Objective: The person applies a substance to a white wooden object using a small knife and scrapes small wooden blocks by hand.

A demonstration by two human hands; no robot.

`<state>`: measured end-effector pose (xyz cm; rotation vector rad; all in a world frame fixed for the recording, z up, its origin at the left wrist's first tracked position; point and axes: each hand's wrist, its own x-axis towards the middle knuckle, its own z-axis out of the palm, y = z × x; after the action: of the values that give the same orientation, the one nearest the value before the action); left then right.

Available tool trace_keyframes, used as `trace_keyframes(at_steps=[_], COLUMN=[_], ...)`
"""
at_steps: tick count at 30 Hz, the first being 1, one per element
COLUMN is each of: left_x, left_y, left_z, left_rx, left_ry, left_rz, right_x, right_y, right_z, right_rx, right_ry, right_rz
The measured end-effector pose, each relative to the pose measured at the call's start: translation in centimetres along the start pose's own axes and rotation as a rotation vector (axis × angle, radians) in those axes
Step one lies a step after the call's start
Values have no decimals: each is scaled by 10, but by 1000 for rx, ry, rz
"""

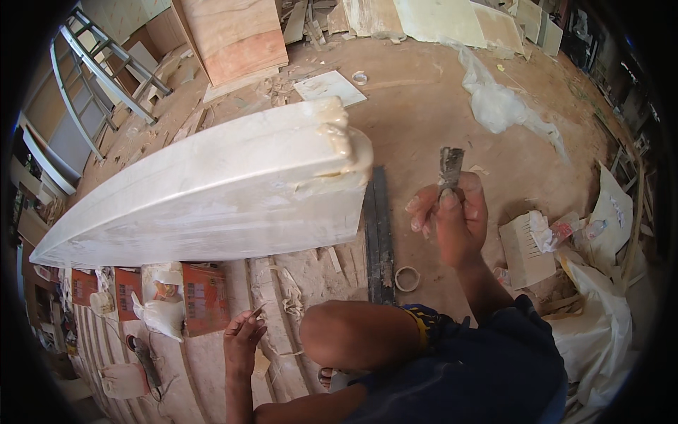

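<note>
Leftward of the right hand's fingertips, and slightly farther from the body, lies the blunt end of a long, off-white, boat-shaped piece with a smooth curved face [212, 205]. Glossy cream-coloured paste [337, 141] is heaped along that end's upper corner and smeared onto the side below it. From there the long axis of the piece runs away to the left of these fingers, narrowing to a point at the far left and drawing somewhat closer to the body.

The right hand [452, 215] is the nearer to the pasted end, though well apart from it. Its thumb and fingers are pinched around a short, dark grey, crusted flat strip [450, 168], whose long axis points up and away from the body, its free end beyond the fingertips; it lies across the line of the piece rather than along it.

Lower and farther left, the left hand [244, 338] holds a thin brownish sliver [258, 309] between thumb and fingertips; what it is made of, I cannot tell. Straight ahead of these fingers is the lower edge of the piece, with the pasted end ahead and to their right. Between the two hands, beyond the bare knee [353, 331], run long black bars [379, 240].
</note>
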<state>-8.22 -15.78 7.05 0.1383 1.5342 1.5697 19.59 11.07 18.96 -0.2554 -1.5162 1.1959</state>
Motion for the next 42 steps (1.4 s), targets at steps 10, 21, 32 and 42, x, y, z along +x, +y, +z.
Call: trace_keyframes(at_steps=[10,21,32,42], left_x=[-4,-7,-7,-11], left_y=[8,9,12,14], left_z=[5,3,7,9], left_rx=[-21,-37,-75,-78], left_ry=[-26,-41,-55,-62], left_rz=[24,38,45,42], right_x=[21,47,38,26], right_y=[-12,-24,-36,-17], right_z=[-14,-21,-26,-24], right_rx=[-613,-536,-615,-474], right_ry=[-353,-327,-364,-369], right_rz=[-451,-488,-475,-408])
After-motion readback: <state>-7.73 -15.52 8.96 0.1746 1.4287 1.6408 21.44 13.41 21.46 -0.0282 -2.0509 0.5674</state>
